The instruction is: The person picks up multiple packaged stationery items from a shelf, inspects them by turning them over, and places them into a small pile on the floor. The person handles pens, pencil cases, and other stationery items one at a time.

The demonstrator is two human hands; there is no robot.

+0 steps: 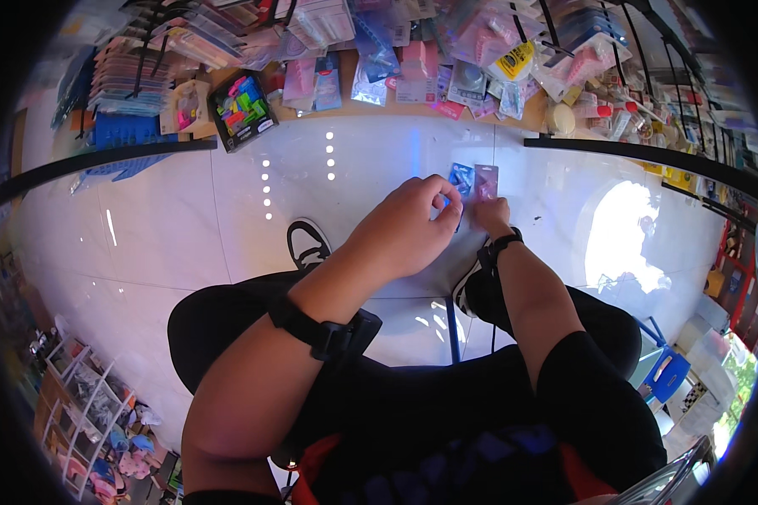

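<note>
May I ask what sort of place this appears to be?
Probably a shop selling stationery or sundries: packaged goods crowd the shelf, a black display box holds small, brightly coloured items, and a white wire rack at lower left carries assorted goods.

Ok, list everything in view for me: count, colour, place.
Blue pack: one, blue, just above centre
Pink pack: one, pink, right of the blue pack
Box: one, black, upper left, holding bright pieces
Basket: one, blue, upper left
Packaged goods: too many to count, mixed colours, along the top
Rails: two, black, upper left and upper right
Rack: one, white, lower left
Floor: one, pale, tiled, centre
Shoes: two, black and white, on the floor
Straps: two, black, one per arm
Left hand: one, bare, near the blue pack
Right hand: one, bare, at the pink pack's lower end
</note>
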